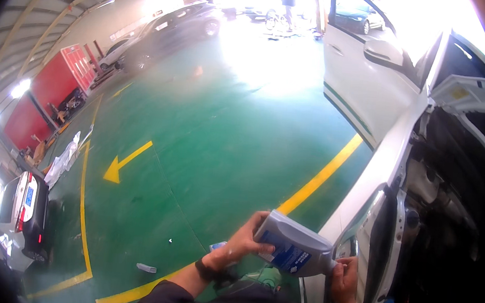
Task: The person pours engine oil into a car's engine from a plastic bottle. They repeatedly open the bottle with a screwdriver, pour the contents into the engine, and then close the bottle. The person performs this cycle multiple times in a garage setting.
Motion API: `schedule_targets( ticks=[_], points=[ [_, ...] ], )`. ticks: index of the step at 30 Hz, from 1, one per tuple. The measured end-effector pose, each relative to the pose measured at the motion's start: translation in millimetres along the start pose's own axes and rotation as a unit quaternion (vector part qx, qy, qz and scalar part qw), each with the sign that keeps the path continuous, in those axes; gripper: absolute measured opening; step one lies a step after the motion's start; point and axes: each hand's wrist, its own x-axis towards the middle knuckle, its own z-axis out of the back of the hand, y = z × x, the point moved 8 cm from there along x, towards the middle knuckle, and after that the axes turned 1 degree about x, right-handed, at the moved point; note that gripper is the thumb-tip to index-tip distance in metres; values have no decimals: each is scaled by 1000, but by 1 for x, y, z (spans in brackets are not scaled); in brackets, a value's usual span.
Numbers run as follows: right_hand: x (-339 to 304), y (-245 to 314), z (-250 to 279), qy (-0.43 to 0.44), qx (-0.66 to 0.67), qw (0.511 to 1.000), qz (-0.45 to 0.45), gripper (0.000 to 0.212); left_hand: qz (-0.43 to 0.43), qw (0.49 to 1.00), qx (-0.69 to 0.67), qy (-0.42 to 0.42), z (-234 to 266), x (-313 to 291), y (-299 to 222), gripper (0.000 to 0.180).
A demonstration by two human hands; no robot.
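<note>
Low in the view, to the right of the middle, a grey plastic fluid bottle (315,243) with a blue label lies tilted on its side, neck to the right. My left hand (246,235) is closed around its base end, thumb across the label, with a dark band on the wrist. At the neck, my right hand (345,279) pinches the small pale cap (333,265) with its fingertips. Whether the cap is loose cannot be seen. Both hands are beside the front fender of a white car (360,188), whose engine bay (432,197) is exposed.
The white car's front door (357,63) stands open. Yellow lines and an arrow (123,164) mark the green floor (214,149). A small clear plastic piece (146,268) lies there. Another car (23,213) is at left, a red cabinet (51,94) behind it. A person (288,5) stands far off.
</note>
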Motion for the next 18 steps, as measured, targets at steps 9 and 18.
schedule_targets(
  ticks=[9, 18],
  points=[
    [64, -21, -73, 66, 78, 964, -246, 17, 1, 1000, -8, -9, 78, 33, 17, 102],
    [171, 9, -180, 97, 261, 947, -162, 18, 12, 996, -26, -83, 182, 41, 1, 97]
  ],
)
